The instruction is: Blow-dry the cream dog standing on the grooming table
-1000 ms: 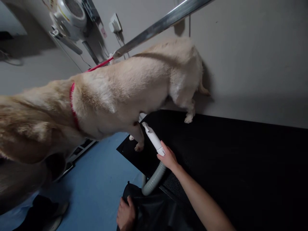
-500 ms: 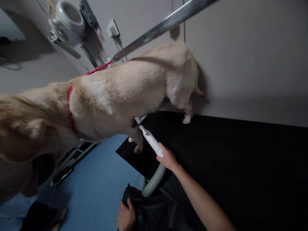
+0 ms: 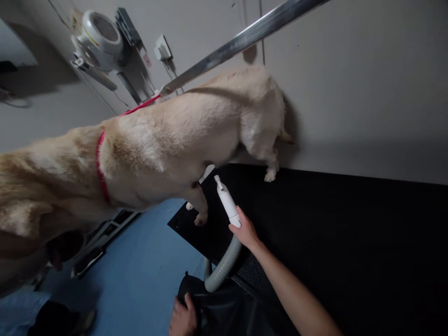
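A cream-coloured dog [image 3: 168, 140] with a red collar [image 3: 100, 169] stands on a black table [image 3: 332, 242], its rear toward the wall. My right hand [image 3: 244, 230] is closed round the white nozzle [image 3: 227, 201] of a dryer, which points up at the dog's belly. A grey ribbed hose [image 3: 224, 265] runs down from the nozzle past the table edge. My left hand [image 3: 183, 318] sits low at the bottom, fingers curled on black fabric [image 3: 224, 308].
A red leash [image 3: 140, 105] ties the collar to a slanted metal bar [image 3: 241, 42]. A white wall-mounted dryer unit [image 3: 100, 35] and a socket [image 3: 161, 47] hang at the upper left. Blue floor [image 3: 140, 270] lies left of the table. A dark shoe [image 3: 52, 322] shows at bottom left.
The nozzle has swung from under the dog's chest to a more upright tilt, a little away from the front leg. The dog's head has dropped lower to the left.
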Tool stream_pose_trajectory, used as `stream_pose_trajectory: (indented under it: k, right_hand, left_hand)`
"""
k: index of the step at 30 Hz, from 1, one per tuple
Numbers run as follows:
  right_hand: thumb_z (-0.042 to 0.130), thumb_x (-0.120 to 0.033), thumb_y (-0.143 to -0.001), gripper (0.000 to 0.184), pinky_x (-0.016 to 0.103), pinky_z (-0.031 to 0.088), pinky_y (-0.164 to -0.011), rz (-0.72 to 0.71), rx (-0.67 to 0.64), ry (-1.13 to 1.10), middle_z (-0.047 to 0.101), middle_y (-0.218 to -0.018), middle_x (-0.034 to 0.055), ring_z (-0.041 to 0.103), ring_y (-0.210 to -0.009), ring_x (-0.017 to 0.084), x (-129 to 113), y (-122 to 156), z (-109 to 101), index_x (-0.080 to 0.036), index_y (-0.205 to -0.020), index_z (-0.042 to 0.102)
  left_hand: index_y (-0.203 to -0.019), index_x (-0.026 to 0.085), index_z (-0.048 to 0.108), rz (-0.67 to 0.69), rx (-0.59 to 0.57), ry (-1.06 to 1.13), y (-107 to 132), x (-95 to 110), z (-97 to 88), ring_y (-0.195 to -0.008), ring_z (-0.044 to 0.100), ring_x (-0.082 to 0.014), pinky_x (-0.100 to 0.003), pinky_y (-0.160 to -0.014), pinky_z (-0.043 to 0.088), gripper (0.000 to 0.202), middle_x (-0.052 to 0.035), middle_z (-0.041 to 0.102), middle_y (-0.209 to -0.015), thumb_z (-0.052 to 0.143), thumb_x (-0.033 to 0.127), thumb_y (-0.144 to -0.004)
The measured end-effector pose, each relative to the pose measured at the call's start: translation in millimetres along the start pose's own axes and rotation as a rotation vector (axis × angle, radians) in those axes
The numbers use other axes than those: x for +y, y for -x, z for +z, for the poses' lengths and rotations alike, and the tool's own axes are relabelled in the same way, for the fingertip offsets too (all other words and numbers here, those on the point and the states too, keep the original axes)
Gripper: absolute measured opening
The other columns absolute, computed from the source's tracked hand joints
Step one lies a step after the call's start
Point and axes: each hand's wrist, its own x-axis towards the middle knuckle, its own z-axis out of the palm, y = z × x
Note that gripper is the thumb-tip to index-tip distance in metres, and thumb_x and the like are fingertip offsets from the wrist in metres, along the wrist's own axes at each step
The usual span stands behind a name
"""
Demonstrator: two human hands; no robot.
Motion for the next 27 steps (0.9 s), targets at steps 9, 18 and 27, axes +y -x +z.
stream_pose_trajectory:
  k: [9, 18, 27]
  right_hand:
    - [0.073, -0.033, -0.083, 0.092, 0.049, 0.048, -0.125, 0.066, 0.122, -0.114, 0.057, -0.165, 0.0166, 0.062, -0.147, 0.031, 7.3, -8.6, -0.9, -0.018, -0.167, 0.039]
    - [0.073, -0.041, -0.082, 0.098, 0.049, 0.046, -0.126, 0.115, 0.282, -0.196, 0.054, -0.166, 0.0189, 0.060, -0.148, 0.033, 15.7, -25.9, -25.1, -0.013, -0.168, 0.036]
    - [0.077, -0.028, -0.080, 0.091, 0.047, 0.050, -0.123, -0.017, 0.073, -0.110, 0.060, -0.163, 0.0123, 0.067, -0.140, 0.029, 18.5, -24.9, -49.8, -0.022, -0.165, 0.045]
  left_hand:
    - [-0.159, 0.003, 0.050, -0.032, -0.031, -0.042, -4.5, -4.6, -4.2, -0.133, 0.069, -0.0372, -0.051, -0.115, 0.054, 0.086, -0.0255, 0.069, -0.146, 0.011, 0.059, -0.107]
    - [-0.155, 0.004, 0.055, -0.047, -0.003, 0.019, -10.5, -21.1, -5.7, -0.129, 0.072, -0.0416, -0.056, -0.110, 0.056, 0.083, -0.0270, 0.072, -0.140, 0.019, 0.061, -0.106]
    - [-0.155, -0.002, 0.053, -0.043, -0.014, 0.030, -14.3, -21.8, -6.5, -0.129, 0.071, -0.0430, -0.057, -0.112, 0.055, 0.082, -0.0299, 0.072, -0.137, 0.024, 0.057, -0.106]
